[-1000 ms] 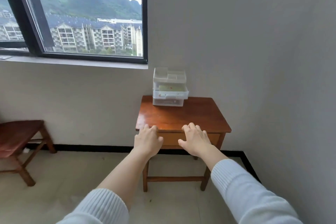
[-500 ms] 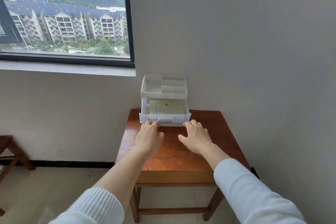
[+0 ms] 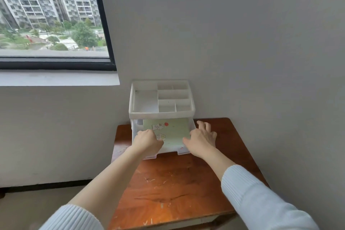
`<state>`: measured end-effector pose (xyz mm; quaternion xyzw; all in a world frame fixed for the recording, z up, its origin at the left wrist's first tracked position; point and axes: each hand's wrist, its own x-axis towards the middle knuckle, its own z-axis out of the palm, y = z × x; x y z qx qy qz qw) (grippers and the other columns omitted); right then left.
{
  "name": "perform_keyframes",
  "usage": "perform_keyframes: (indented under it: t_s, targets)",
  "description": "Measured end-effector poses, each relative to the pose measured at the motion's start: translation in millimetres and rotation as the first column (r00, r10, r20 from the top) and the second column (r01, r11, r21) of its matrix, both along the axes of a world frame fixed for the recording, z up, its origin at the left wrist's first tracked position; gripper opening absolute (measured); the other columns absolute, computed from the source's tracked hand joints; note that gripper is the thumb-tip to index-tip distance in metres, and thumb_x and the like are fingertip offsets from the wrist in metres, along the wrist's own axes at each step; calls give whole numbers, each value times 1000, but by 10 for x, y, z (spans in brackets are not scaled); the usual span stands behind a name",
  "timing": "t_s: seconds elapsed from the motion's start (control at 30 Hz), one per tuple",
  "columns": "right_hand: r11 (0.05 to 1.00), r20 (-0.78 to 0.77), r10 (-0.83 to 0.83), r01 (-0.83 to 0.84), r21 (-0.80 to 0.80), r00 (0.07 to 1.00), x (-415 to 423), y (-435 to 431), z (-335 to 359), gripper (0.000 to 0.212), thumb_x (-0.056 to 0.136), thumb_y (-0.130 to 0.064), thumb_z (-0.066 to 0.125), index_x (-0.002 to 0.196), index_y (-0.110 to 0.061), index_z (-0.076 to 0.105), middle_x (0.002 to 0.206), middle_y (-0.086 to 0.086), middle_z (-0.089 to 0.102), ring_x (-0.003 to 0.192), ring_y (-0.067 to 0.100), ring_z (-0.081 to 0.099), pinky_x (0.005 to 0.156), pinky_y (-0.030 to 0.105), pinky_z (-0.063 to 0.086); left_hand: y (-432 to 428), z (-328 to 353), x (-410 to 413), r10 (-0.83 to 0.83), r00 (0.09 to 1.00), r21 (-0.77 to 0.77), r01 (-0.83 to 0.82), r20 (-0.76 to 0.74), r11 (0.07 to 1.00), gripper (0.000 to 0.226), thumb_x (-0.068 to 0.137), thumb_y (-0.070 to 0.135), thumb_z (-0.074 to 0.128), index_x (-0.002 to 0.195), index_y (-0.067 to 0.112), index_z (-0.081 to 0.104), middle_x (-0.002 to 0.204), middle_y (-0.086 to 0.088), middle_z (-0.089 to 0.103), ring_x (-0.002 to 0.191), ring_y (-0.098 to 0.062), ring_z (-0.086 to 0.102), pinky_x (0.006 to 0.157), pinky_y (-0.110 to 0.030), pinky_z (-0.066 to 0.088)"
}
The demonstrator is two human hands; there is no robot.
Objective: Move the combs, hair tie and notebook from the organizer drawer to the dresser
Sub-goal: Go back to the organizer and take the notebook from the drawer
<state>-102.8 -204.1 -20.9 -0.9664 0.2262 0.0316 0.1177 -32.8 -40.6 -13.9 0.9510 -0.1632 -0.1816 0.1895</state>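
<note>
Grey walls meet in a corner, with a black-framed window filling the upper left of the frame and apartment blocks beyond it. Below centre stands a scratched reddish-brown wooden dresser, pushed against the wall. At its far edge sits a white plastic organizer, its top tray split into compartments. Its drawer is pulled out toward the camera, and a pale green notebook with cartoon drawings and a red dot lies flat inside. No combs or hair tie can be made out. Left of centre, the left hand curls down into the drawer's left side, fingers bent over the notebook's left edge. The right hand rests at the drawer's right side, thumb on the notebook's right edge, fingers spread loosely over the drawer wall. White ribbed sleeves cover both forearms at the bottom.
</note>
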Motion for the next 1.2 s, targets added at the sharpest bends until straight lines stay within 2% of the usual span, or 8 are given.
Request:
perform_keyframes:
  t_s: [0.1,0.2,0.4,0.7,0.83,0.97,1.07,1.2]
  targets:
    - [999,-47,-31,32,27,998,79,-1,-51,47,83,-38,48,117,-6,60,150,9,27,137,28,15,103,49,25,-21,-17,96,-29,999,53,31,-37,998,40,85,23,49,123,11,55,108,-10,65,93,-28,58,74,-29,51]
    - [992,-61,-75,81,98,995,124,10,-80,50,82,-38,50,120,-7,57,146,8,32,133,28,20,100,48,27,-71,1,179,44,993,35,-40,-108,999,50,86,29,53,131,9,48,121,-11,62,105,-30,59,87,-33,53]
    - [963,-58,-148,157,220,987,212,21,-97,53,79,-41,51,120,-8,55,134,5,38,123,25,28,94,44,32,-172,134,267,197,917,7,-208,-346,978,56,84,35,51,133,9,44,123,-11,57,104,-28,58,77,-34,53]
    - [957,-69,-157,169,235,985,263,54,-117,52,77,-45,50,113,-9,58,130,7,38,122,26,29,91,45,32,-229,196,281,246,894,48,-246,-374,968,66,88,31,52,143,0,29,129,-11,54,104,-27,54,75,-31,48]
    - [961,-70,-156,168,218,985,261,67,-121,52,78,-45,49,115,-8,57,130,8,38,122,26,30,93,45,33,-254,204,286,235,895,72,-225,-379,972,56,89,32,48,135,2,38,123,-10,53,96,-27,52,69,-28,47]
    - [965,-69,-151,162,204,986,262,87,-117,51,79,-45,49,114,-8,57,129,8,38,122,26,30,92,45,33,-253,180,299,265,880,52,-267,-395,962,64,87,35,49,141,4,32,131,-10,52,110,-28,52,85,-34,51]
    - [967,-73,-151,162,199,986,260,96,-117,51,80,-44,49,114,-8,57,130,8,37,122,26,29,92,44,33,-283,171,273,254,859,99,-235,-444,967,71,90,38,44,146,3,18,145,-10,39,134,-30,36,112,-37,35]
    - [968,-70,-153,164,189,986,258,107,-115,51,80,-44,49,114,-7,57,131,9,36,123,26,29,93,44,33,-270,147,268,256,868,113,-230,-425,967,69,88,38,46,143,1,26,144,-14,41,133,-32,38,111,-39,37]
